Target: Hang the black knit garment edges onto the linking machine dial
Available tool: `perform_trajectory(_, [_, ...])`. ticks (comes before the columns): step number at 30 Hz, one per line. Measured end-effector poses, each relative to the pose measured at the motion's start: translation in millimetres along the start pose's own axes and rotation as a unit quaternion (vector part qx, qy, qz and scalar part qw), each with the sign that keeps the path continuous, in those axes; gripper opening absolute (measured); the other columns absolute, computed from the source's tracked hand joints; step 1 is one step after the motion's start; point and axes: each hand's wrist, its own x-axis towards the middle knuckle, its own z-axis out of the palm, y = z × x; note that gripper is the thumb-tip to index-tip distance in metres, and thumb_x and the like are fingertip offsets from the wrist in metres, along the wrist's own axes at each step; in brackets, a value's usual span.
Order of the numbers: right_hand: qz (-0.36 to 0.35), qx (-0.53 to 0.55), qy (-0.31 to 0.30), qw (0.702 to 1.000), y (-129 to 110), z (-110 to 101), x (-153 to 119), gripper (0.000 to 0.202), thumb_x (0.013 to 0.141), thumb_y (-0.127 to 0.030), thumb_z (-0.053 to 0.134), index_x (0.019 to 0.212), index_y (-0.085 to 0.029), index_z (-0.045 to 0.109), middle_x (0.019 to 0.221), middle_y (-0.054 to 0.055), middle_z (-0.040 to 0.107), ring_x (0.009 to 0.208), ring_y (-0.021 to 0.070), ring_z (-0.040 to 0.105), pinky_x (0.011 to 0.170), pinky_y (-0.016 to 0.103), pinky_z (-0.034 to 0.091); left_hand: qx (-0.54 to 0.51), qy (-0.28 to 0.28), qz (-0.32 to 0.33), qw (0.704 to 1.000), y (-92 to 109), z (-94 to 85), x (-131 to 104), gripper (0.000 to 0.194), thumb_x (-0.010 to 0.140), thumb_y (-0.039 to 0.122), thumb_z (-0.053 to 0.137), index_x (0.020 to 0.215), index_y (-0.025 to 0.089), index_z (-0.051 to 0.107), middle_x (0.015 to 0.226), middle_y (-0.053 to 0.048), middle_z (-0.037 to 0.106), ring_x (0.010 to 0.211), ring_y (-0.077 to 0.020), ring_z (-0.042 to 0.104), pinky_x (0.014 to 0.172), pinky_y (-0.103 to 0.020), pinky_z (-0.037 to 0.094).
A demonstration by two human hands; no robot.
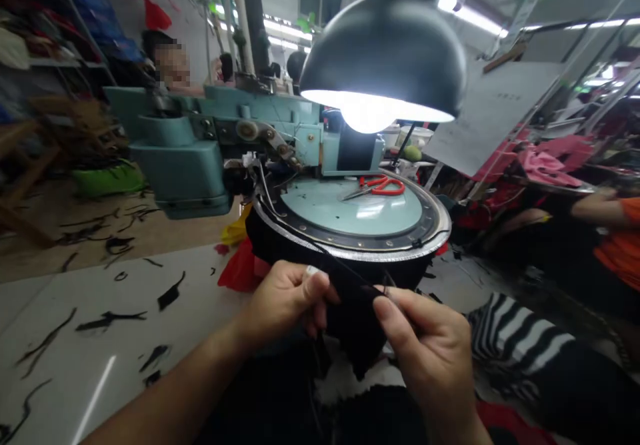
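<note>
Black fabric [355, 318] is stretched between my two hands, just in front of a round machine dial with a ring of fine metal points [320, 245]. My left hand [295, 295] pinches the fabric's edge between thumb and fingers. On the other side, my right hand [425, 338] grips the same edge with thumb and forefinger, and a thin dark thread shows at its fingertips. More black cloth hangs around the dial's lower side. Red-handled scissors [383, 186] lie on the pale green plate [320, 206] inside the ring.
A lit lamp [385, 58] hangs low over the dial. The green machine head [185, 158] juts out at the left. Black scraps [110, 320] litter the floor. Another person's orange sleeve [623, 245] is at the right, and a person sits behind the machine.
</note>
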Motion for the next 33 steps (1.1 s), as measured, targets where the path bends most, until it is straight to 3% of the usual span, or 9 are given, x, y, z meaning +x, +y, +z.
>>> perform_trajectory(5, [-0.042, -0.07, 0.135, 0.987, 6.4, 10.0, 2.8, 0.01, 0.084, -0.022, 0.072, 0.093, -0.025, 0.076, 0.079, -0.004, 0.074, 0.066, 0.0123, 0.067, 0.065, 0.019, 0.054, -0.005, 0.037, 0.001, 0.999, -7.8, -4.5, 6.2, 0.064, 0.064, 0.075, 0.071, 0.068, 0.011, 0.071, 0.049, -0.002, 0.063, 0.04, -0.0107, 0.06, 0.04, -0.016, 0.049])
perform_trajectory(11, [-0.059, -0.137, 0.175, 0.973, 3.5, 16.7, 10.7, 0.002, 0.083, -0.022, 0.073, 0.085, -0.022, 0.073, 0.071, -0.004, 0.07, 0.061, 0.0112, 0.062, 0.061, 0.021, 0.051, -0.024, 0.041, 0.014, 0.999, -6.1, 10.0, 4.6, 0.062, 0.064, 0.073, 0.072, 0.065, 0.011, 0.069, 0.049, -0.002, 0.062, 0.04, -0.01, 0.058, 0.04, -0.017, 0.048])
perform_trajectory(16, [-0.003, -0.137, 0.2, 0.97, 3.8, 12.8, 10.1, 0.01, 0.081, -0.03, 0.075, 0.082, -0.021, 0.071, 0.069, -0.003, 0.067, 0.06, 0.0115, 0.06, 0.059, 0.021, 0.05, -0.02, 0.039, 0.011, 0.999, -3.9, 25.7, 9.3, 0.063, 0.068, 0.074, 0.069, 0.064, 0.011, 0.067, 0.049, -0.002, 0.061, 0.041, -0.0097, 0.058, 0.041, -0.016, 0.047])
perform_trajectory(19, [0.082, -0.149, 0.161, 0.972, 20.0, -3.8, 2.1, 0.013, 0.08, -0.033, 0.074, 0.085, -0.021, 0.071, 0.076, 0.0, 0.065, 0.066, 0.0136, 0.061, 0.06, 0.023, 0.051, -0.001, 0.043, 0.002, 0.999, -3.0, 26.4, 15.4, 0.066, 0.065, 0.078, 0.068, 0.063, 0.011, 0.065, 0.046, -0.002, 0.059, 0.038, -0.009, 0.055, 0.039, -0.016, 0.044])
perform_trajectory(22, [0.141, -0.018, 0.047, 0.989, 36.3, -24.2, -6.0, 0.016, 0.08, -0.033, 0.071, 0.076, -0.02, 0.065, 0.089, 0.004, 0.066, 0.066, 0.0139, 0.062, 0.055, 0.023, 0.051, 0.006, 0.026, -0.038, 0.999, -1.4, 23.9, 14.5, 0.066, 0.069, 0.077, 0.065, 0.066, 0.012, 0.065, 0.049, -0.003, 0.062, 0.039, -0.0096, 0.056, 0.038, -0.016, 0.043])
perform_trajectory(24, [0.154, 0.082, -0.011, 0.985, 37.1, -32.8, -6.3, 0.018, 0.082, -0.035, 0.069, 0.076, -0.02, 0.06, 0.084, 0.002, 0.066, 0.058, 0.0125, 0.059, 0.05, 0.023, 0.049, -0.006, 0.026, -0.05, 0.998, -0.1, 24.5, 9.2, 0.065, 0.071, 0.077, 0.064, 0.066, 0.012, 0.065, 0.049, -0.003, 0.062, 0.039, -0.0095, 0.057, 0.038, -0.015, 0.043])
perform_trajectory(26, [0.131, 0.058, -0.045, 0.989, 28.9, -35.0, -1.5, 0.014, 0.084, -0.033, 0.068, 0.08, -0.021, 0.062, 0.073, -0.001, 0.064, 0.056, 0.0122, 0.058, 0.05, 0.022, 0.048, -0.019, 0.03, -0.05, 0.998, 0.8, 27.6, 3.5, 0.065, 0.072, 0.076, 0.064, 0.066, 0.011, 0.065, 0.05, -0.003, 0.063, 0.039, -0.0091, 0.057, 0.039, -0.015, 0.043])
perform_trajectory(30, [0.004, -0.094, 0.021, 0.995, 5.7, -29.7, 13.6, 0.007, 0.084, -0.028, 0.071, 0.082, -0.022, 0.074, 0.072, 0.0, 0.069, 0.065, 0.0139, 0.063, 0.06, 0.023, 0.05, -0.032, 0.047, -0.038, 0.998, 0.5, 35.7, 1.5, 0.066, 0.069, 0.077, 0.066, 0.065, 0.012, 0.065, 0.05, -0.003, 0.062, 0.04, -0.0104, 0.057, 0.039, -0.017, 0.045])
perform_trajectory(33, [-0.012, -0.112, 0.111, 0.987, -4.3, -25.1, 20.9, 0.007, 0.085, -0.027, 0.072, 0.083, -0.021, 0.076, 0.074, 0.0, 0.073, 0.064, 0.0147, 0.065, 0.061, 0.024, 0.053, -0.026, 0.084, -0.024, 0.996, -0.6, 41.2, 5.2, 0.065, 0.066, 0.077, 0.068, 0.064, 0.012, 0.065, 0.048, -0.002, 0.06, 0.041, -0.0118, 0.058, 0.04, -0.019, 0.047])
